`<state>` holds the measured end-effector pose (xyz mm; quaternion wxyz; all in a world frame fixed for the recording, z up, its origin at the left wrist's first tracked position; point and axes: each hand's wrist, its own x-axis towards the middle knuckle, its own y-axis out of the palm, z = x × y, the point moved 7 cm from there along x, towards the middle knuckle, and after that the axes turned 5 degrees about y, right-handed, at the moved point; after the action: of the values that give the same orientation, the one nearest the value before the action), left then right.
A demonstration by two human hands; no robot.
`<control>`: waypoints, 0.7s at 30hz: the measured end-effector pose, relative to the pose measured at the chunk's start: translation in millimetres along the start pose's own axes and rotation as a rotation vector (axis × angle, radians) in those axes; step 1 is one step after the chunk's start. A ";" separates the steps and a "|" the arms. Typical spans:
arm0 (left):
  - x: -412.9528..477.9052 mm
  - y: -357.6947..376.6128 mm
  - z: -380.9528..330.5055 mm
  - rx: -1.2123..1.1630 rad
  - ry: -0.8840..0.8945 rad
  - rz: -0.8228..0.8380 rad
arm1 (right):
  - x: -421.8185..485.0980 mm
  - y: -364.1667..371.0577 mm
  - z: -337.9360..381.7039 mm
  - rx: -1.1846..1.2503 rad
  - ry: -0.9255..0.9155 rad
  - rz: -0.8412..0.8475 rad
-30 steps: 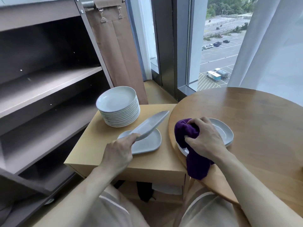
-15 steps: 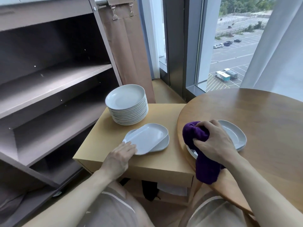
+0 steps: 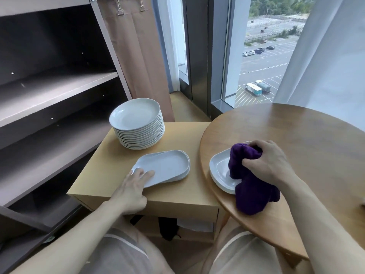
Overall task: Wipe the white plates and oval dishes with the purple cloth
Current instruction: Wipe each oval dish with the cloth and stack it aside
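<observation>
Shelving (image 3: 59,91) in dark grey is filling the left of the frame. A round wooden table (image 3: 296,139) is taking up the right, and a low tan side table (image 3: 177,200) is sitting just beside its rim at centre. At the back left of the side table a stack of round white plates (image 3: 136,117) is standing. In front of it, toward frame centre, two oval dishes (image 3: 169,165) are lying nested, their long axis running from lower left to upper right. A second pile of oval dishes (image 3: 219,171) is resting at the left edge of the round table, right of centre, partly hidden. The purple cloth (image 3: 250,186) is lying bunched over that pile, its lower end trailing onto the wood toward the bottom of the frame. The right hand (image 3: 266,161) is gripping the cloth from above, fingers curled round the top of the bunch. The left hand (image 3: 132,188) is resting straight fingers flat on the lower-left end of the nested pair, gripping nothing.

By the look of it, the wipe in hand is on the dish under the cloth. That dish appears to be stretching up and right beneath the wrist, so a stroke along that line is looking apt. The left hand is lying nearer the side-table dishes, which are sitting left of the cloth and apart from it
</observation>
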<state>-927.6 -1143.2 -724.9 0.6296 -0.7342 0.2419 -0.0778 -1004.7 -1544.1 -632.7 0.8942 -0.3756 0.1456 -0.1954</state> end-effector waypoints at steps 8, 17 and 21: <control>19.3 -2.3 -15.0 0.026 -0.066 0.040 | 3.8 -35.3 -23.3 -0.058 0.187 -0.190; 37.1 -8.7 -165.4 -0.706 0.157 -0.137 | 12.8 -12.7 -16.8 -0.248 0.106 -0.271; 50.4 18.9 -208.3 -0.846 0.127 -0.018 | 17.6 1.1 -22.1 -0.425 0.143 -0.196</control>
<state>-975.8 -1352.4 -712.1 0.2563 -0.9235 0.2845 -0.0221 -997.9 -1565.0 -650.4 0.7592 -0.5528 0.2093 -0.2724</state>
